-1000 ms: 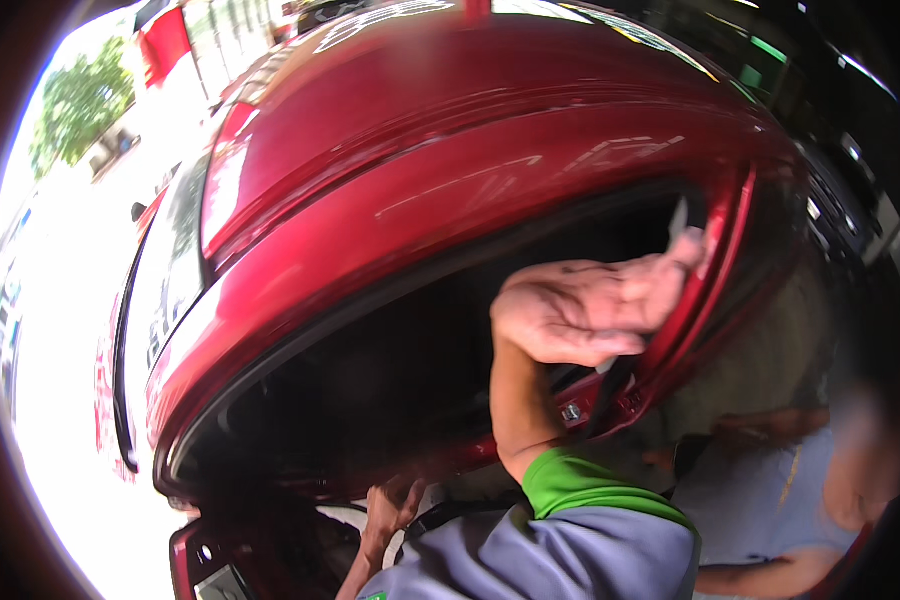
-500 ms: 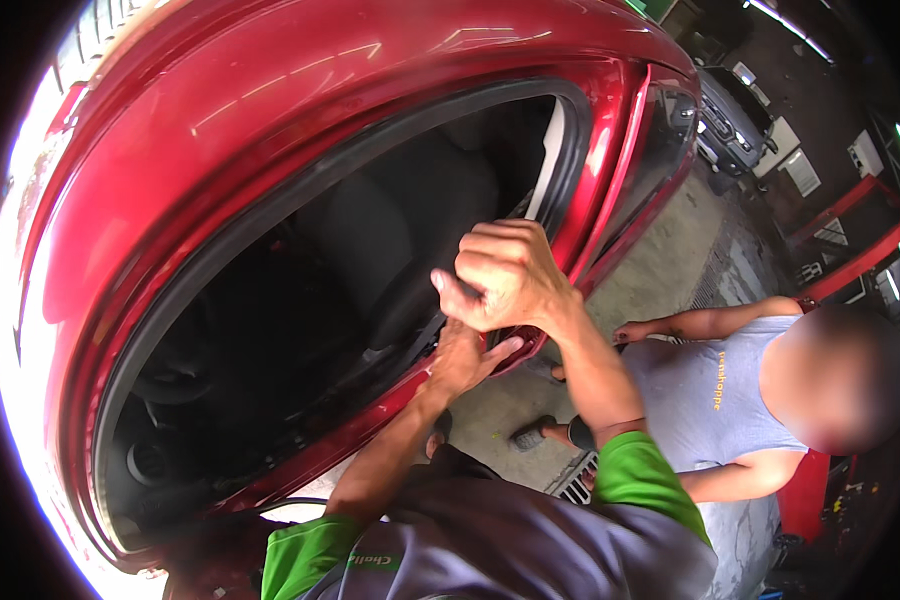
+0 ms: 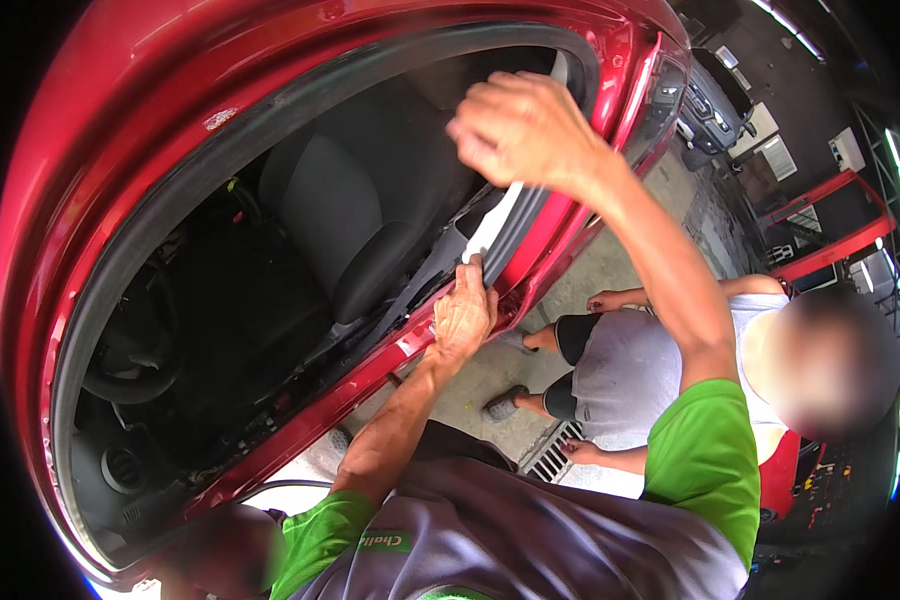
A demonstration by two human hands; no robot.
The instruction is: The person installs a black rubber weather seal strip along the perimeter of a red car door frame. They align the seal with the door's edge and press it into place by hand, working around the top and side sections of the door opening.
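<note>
The open doorway of a red car (image 3: 170, 60) lies in front of me, edged by a black rubber door seal (image 3: 260, 105). My left hand (image 3: 462, 315) is at the right lower side of the opening. Its fingers close on the seal, by the lower end of the pale pillar trim (image 3: 498, 222). My right hand (image 3: 525, 130) is curled into a fist higher up, over the far part of the same pillar. It is slightly blurred and covers part of the trim; nothing shows in it.
Inside the car are a dark seat (image 3: 340, 190) and a steering wheel (image 3: 135, 385). A person in a grey sleeveless shirt (image 3: 630, 370) stands close on my right, beside a floor drain grate (image 3: 553, 455). A grey vehicle (image 3: 715, 105) is farther back.
My right fist has moved up and away from my left hand, which it was just above. My left hand's fingers have closed at the seal. The view has shifted, showing more of the cabin.
</note>
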